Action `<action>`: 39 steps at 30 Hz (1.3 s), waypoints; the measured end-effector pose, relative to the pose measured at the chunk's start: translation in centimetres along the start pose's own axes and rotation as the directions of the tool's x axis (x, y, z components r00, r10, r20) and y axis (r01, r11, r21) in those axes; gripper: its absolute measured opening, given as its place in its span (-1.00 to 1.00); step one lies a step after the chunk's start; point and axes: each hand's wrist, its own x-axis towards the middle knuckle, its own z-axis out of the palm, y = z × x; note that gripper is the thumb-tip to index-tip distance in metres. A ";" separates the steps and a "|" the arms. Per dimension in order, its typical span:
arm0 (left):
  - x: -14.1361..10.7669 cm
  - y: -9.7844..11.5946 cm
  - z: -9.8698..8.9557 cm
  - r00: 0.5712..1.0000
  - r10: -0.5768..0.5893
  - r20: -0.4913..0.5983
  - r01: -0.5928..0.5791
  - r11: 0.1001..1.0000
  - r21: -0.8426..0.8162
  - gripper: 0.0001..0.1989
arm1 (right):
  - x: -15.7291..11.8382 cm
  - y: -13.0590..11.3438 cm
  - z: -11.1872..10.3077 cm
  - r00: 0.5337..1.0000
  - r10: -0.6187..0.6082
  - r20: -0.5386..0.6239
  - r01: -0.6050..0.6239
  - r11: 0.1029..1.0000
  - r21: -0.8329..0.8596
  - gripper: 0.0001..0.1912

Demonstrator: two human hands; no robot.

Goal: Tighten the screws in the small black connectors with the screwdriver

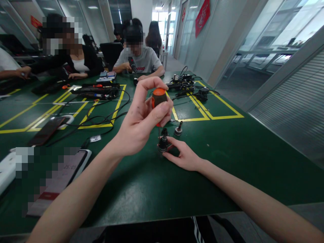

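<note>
My left hand [145, 118] is raised over the green table, its fingers wrapped round the orange and dark handle of a screwdriver [160, 97]. The thin shaft points down beside a small black and silver part [163, 143] standing on the table. Thumb and fingers of my right hand [181, 153] grip that part low on its right side. Whether the screwdriver tip touches it cannot be made out. Just behind stands a similar part [178, 129] with a round metal base and a black stem. Another dark piece [164, 131] is partly hidden behind the held one.
At the left lie a phone [47, 131], a larger screen device [59, 179], a white power strip [8, 168] and black cables [101, 119]. Black tools and cables [187, 86] lie farther back, around yellow tape outlines. Several people sit across the table; one holds a power tool [132, 64].
</note>
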 end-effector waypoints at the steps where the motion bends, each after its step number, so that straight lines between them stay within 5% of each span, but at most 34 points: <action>1: 0.0 0.0 0.0 1.000 -0.008 -0.002 0.008 1.000 0.002 -0.69 | 0.0 0.0 0.0 1.000 -0.002 -0.001 0.002 1.000 0.003 -0.49; 12: 0.5 1.6 1.3 0.986 -0.161 -0.034 0.137 0.921 -0.365 -0.80 | -0.2 0.2 0.2 1.000 -0.013 -0.028 0.012 1.000 -0.014 -0.47; 29: 0.2 1.8 1.8 0.981 -0.175 -0.084 0.137 0.933 -0.334 -0.79 | -0.1 -0.2 0.5 0.998 0.008 -0.056 -0.009 1.000 -0.015 -0.52; 39: 0.7 3.4 1.8 0.923 -0.367 -0.114 0.290 0.861 -0.418 -0.71 | 0.1 -1.2 0.8 0.995 0.067 -0.078 -0.065 0.998 0.019 -0.53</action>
